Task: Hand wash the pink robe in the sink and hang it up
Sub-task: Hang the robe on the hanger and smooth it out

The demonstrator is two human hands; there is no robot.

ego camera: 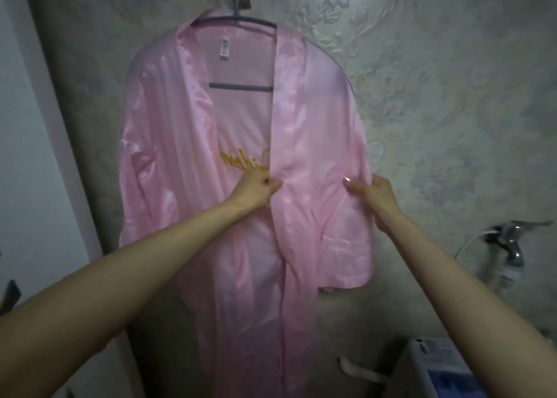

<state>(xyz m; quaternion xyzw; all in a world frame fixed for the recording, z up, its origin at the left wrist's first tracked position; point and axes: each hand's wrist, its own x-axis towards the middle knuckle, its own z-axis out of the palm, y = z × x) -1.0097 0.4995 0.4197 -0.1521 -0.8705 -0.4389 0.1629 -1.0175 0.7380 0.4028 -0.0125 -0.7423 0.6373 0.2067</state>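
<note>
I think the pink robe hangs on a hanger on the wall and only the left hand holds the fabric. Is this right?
No. The head view shows both hands holding the fabric, the left hand and the right hand. The pink robe does hang on a hanger on the wall.

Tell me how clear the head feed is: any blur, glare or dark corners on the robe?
Head view: dim and soft overall; pink robe shows bright sheen streaks on its satin folds; gold lettering blurred, unreadable; tap at right smeared; corners darken; wide-angle stretch enlarges the forearms.
</note>
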